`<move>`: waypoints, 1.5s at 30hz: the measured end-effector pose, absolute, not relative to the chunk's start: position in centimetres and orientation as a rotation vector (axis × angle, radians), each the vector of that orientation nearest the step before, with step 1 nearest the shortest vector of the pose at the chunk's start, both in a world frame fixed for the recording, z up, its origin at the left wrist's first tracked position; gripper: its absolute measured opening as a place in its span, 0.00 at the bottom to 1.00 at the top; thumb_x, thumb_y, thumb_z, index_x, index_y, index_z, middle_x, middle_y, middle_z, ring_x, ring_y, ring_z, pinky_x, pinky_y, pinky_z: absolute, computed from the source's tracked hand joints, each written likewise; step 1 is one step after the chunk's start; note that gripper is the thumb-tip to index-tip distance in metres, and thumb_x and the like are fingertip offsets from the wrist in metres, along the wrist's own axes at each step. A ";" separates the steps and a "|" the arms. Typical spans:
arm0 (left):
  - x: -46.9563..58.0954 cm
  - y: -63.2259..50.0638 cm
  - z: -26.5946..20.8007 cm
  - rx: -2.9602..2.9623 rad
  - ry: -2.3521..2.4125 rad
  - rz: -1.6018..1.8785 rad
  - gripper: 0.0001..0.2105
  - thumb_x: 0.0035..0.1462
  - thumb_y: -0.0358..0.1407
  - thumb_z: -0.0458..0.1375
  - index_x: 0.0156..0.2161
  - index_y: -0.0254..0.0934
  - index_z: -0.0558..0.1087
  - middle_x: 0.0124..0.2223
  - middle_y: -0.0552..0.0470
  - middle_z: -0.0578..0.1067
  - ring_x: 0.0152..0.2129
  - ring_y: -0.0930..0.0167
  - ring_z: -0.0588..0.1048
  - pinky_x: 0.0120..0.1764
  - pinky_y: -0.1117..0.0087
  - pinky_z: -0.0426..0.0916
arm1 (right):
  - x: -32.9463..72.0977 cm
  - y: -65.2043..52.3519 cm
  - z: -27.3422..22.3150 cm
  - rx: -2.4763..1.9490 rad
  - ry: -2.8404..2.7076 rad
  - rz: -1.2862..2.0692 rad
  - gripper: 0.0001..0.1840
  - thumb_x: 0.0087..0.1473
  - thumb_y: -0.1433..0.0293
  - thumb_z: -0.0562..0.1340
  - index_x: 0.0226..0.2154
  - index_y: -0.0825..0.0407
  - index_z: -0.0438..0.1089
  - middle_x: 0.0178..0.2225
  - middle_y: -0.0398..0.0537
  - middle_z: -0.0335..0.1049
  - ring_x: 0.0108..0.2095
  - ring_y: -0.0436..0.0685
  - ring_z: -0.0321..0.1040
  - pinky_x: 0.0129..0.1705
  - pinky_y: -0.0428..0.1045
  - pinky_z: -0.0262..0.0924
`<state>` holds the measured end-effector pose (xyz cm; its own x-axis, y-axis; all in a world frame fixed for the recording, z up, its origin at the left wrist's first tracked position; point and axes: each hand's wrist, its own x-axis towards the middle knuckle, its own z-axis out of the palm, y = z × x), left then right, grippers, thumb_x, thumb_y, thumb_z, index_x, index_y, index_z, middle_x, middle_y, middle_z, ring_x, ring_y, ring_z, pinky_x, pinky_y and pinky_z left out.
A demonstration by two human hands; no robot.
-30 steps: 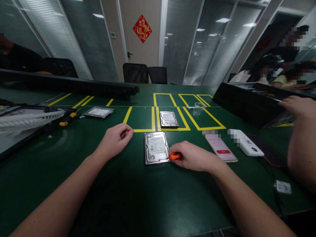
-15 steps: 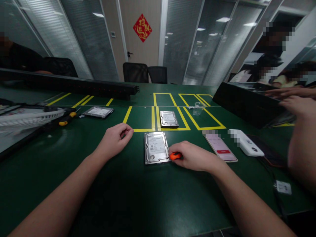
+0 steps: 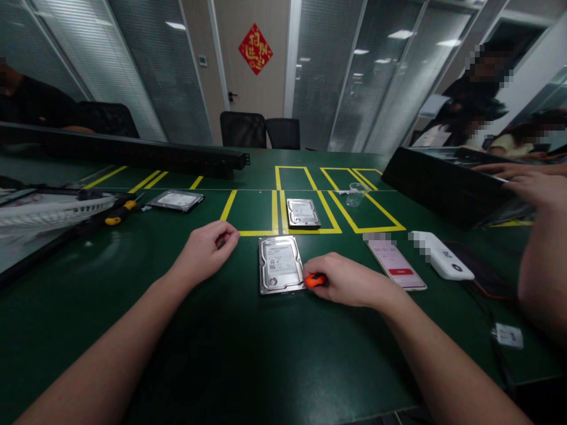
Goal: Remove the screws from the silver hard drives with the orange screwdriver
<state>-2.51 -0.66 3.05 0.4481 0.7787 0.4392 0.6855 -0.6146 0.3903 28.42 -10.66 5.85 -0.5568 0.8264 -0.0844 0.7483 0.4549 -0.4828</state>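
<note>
A silver hard drive (image 3: 282,264) with a white label lies flat on the green table in front of me. At its lower right edge, my right hand (image 3: 345,280) is closed around an orange-handled screwdriver (image 3: 315,280); only the rounded handle shows, and its shaft is hidden. To the left of the drive and apart from it, my left hand (image 3: 206,251) rests on the table. Its fingers are curled in to the thumb, with nothing seen in them. Just beyond the first drive, a second hard drive (image 3: 303,213) lies inside a yellow tape outline.
Leftward lie another drive (image 3: 176,200), a yellow-and-black screwdriver (image 3: 121,213) and a black-edged tray (image 3: 26,254). A phone (image 3: 396,262), white device (image 3: 443,257) and clear cup (image 3: 355,195) are to the right. Another person's arm (image 3: 544,248) reaches a black case (image 3: 436,186).
Both my hands and the hard drives stay in place. At the far right, a person in the background and the other person's hand at the black case have shifted slightly.
</note>
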 end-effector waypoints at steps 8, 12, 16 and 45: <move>-2.5 -0.3 2.6 2.509 1.233 0.767 0.12 0.67 0.42 0.53 0.38 0.37 0.74 0.30 0.53 0.72 0.26 0.70 0.68 0.30 0.69 0.61 | 28.7 -11.3 7.1 -1.088 -1.932 0.725 0.14 0.63 0.57 0.63 0.37 0.50 0.73 0.32 0.46 0.69 0.32 0.55 0.63 0.34 0.50 0.55; -2.2 -0.4 2.3 2.462 1.102 0.479 0.12 0.63 0.39 0.55 0.48 0.39 0.73 0.33 0.54 0.72 0.28 0.69 0.71 0.31 0.70 0.64 | 28.0 -11.6 7.0 -0.711 -1.365 0.979 0.22 0.69 0.54 0.50 0.35 0.48 0.71 0.25 0.44 0.62 0.25 0.54 0.56 0.29 0.51 0.52; -2.2 -0.7 1.9 2.418 1.032 0.353 0.24 0.58 0.36 0.58 0.60 0.42 0.68 0.40 0.52 0.73 0.33 0.67 0.74 0.36 0.69 0.67 | 26.8 -11.5 6.9 -0.632 -1.182 1.127 0.21 0.68 0.54 0.51 0.28 0.47 0.64 0.23 0.41 0.57 0.21 0.52 0.50 0.25 0.50 0.46; -1.5 -1.0 1.6 2.418 1.012 0.270 0.31 0.56 0.37 0.59 0.66 0.46 0.65 0.45 0.49 0.74 0.37 0.65 0.74 0.38 0.68 0.67 | 25.4 -11.2 5.6 -0.608 -1.190 1.236 0.18 0.66 0.55 0.53 0.28 0.47 0.62 0.23 0.41 0.56 0.19 0.50 0.45 0.24 0.50 0.41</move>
